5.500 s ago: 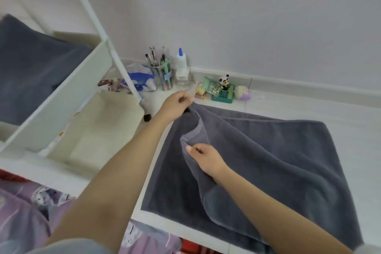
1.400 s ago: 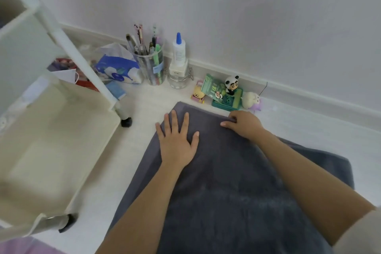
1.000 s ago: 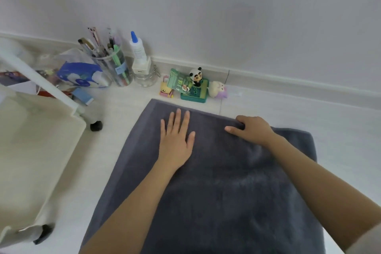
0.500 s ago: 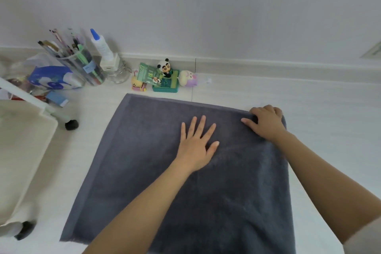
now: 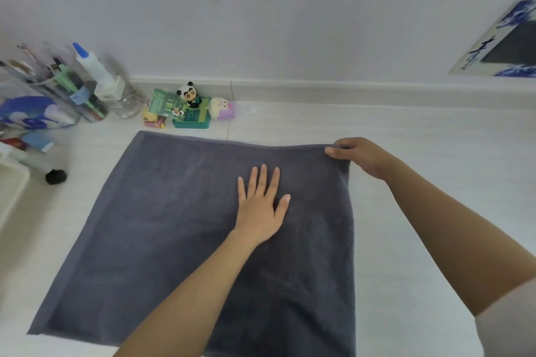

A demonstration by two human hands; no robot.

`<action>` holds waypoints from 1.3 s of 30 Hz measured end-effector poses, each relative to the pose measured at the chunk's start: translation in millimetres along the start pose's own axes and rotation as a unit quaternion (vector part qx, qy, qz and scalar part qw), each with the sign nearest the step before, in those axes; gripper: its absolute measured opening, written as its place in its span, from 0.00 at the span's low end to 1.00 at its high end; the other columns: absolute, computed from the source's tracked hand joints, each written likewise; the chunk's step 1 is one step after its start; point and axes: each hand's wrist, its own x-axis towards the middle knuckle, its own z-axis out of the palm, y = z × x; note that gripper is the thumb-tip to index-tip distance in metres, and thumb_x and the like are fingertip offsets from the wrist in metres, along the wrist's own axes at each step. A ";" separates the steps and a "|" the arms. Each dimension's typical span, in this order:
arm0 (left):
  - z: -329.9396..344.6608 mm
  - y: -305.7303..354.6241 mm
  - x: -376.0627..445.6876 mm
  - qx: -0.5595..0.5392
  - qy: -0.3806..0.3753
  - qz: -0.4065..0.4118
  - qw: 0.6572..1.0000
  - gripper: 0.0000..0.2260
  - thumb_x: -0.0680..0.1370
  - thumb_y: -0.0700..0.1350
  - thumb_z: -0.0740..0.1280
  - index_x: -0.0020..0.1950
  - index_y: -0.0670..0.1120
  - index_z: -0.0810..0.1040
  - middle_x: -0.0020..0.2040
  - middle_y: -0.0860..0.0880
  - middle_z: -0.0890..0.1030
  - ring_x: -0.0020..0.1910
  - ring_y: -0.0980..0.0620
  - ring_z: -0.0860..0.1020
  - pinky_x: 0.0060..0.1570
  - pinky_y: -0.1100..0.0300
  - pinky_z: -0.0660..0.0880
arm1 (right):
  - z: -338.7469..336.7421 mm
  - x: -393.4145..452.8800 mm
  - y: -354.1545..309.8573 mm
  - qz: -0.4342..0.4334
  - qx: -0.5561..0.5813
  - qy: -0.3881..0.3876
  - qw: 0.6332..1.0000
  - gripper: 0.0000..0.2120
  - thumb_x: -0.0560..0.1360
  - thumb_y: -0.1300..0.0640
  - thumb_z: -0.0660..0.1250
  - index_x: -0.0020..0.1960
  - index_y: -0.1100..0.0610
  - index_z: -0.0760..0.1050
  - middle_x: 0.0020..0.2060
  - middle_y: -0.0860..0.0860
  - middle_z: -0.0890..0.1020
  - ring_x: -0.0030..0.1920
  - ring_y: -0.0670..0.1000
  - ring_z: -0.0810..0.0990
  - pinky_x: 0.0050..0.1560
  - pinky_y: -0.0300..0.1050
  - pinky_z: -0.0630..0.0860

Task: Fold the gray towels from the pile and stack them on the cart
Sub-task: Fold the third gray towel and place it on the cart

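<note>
1. The left hand (image 5: 262, 206) lies flat on the towel (image 5: 179, 235), fingers straight and slightly spread, palm down, near the middle of its far half.
2. The right hand (image 5: 361, 156) has its fingers curled over the towel's far right corner, thumb on top, pinching the edge.
3. The towel is gray and spread flat on the pale tabletop (image 5: 435, 159); its near edge runs out of view at the bottom right.
4. Beyond the far edge, by the wall, stand small toys: a panda (image 5: 189, 93) on a green box (image 5: 191, 119), a yellow figure (image 5: 152, 119) to the left and a purple one (image 5: 222, 109) to the right.
5. Further left are a glass jar (image 5: 126, 100), a glue bottle (image 5: 92, 66) with a blue tip and a cup of pens (image 5: 72, 93).
6. At the left edge a cream cart tray (image 5: 11, 191) and a black wheel (image 5: 55, 176) show.
</note>
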 end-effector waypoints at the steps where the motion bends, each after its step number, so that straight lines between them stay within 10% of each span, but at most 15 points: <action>1: 6.9 3.5 1.2 0.026 0.002 -0.007 1.000 0.28 0.79 0.63 0.38 0.76 0.54 0.35 0.76 0.48 0.33 0.75 0.46 0.34 0.71 0.43 0.30 | -4.1 2.0 3.6 -0.005 0.002 -0.018 1.000 0.12 0.74 0.49 0.68 0.37 0.56 0.76 0.35 0.46 0.78 0.39 0.46 0.75 0.46 0.40 0.67; 5: 19.9 7.5 2.6 0.072 0.029 -0.033 0.996 0.29 0.75 0.66 0.32 0.74 0.59 0.32 0.76 0.47 0.34 0.76 0.44 0.34 0.71 0.39 0.34 | -19.9 15.8 19.3 0.052 -0.191 -0.095 0.976 0.17 0.73 0.39 0.66 0.34 0.51 0.72 0.34 0.45 0.76 0.40 0.46 0.74 0.49 0.44 0.67; 11: 22.1 5.3 2.5 0.078 0.052 -0.031 0.995 0.30 0.73 0.67 0.28 0.74 0.60 0.36 0.78 0.47 0.41 0.76 0.45 0.38 0.72 0.41 0.36 | -48.7 24.0 22.2 0.021 -0.561 -0.071 0.825 0.30 0.72 0.27 0.49 0.31 0.52 0.68 0.30 0.47 0.73 0.37 0.47 0.70 0.53 0.48 0.58; 16: 22.3 6.7 2.6 0.082 0.055 -0.038 0.994 0.31 0.72 0.68 0.27 0.75 0.60 0.37 0.78 0.48 0.42 0.77 0.44 0.39 0.72 0.41 0.36 | -45.5 23.8 27.3 0.021 -0.646 0.010 0.763 0.34 0.74 0.29 0.40 0.42 0.50 0.77 0.35 0.47 0.76 0.47 0.51 0.72 0.54 0.51 0.60; 23: 19.3 38.0 5.1 0.042 0.051 -0.029 0.997 0.30 0.76 0.62 0.36 0.76 0.53 0.40 0.76 0.48 0.37 0.76 0.47 0.38 0.71 0.42 0.32 | -0.9 -16.6 67.5 0.055 -0.188 0.254 0.947 0.22 0.78 0.46 0.60 0.65 0.61 0.68 0.61 0.60 0.71 0.59 0.62 0.72 0.58 0.53 0.70; 27: 35.4 63.7 -6.6 0.047 0.055 0.078 0.994 0.26 0.81 0.60 0.40 0.77 0.53 0.55 0.78 0.47 0.54 0.77 0.46 0.50 0.72 0.42 0.43 | 43.8 -56.4 65.3 0.155 0.039 0.274 0.948 0.20 0.81 0.50 0.55 0.65 0.64 0.66 0.60 0.60 0.76 0.58 0.61 0.75 0.53 0.47 0.70; 39: 33.7 64.2 -4.3 0.024 0.039 0.056 0.997 0.33 0.74 0.63 0.25 0.77 0.57 0.45 0.77 0.53 0.41 0.75 0.53 0.37 0.72 0.44 0.35 | 132.0 -89.3 48.3 0.170 0.213 0.370 0.888 0.13 0.80 0.46 0.56 0.53 0.56 0.63 0.43 0.50 0.76 0.45 0.55 0.77 0.48 0.48 0.74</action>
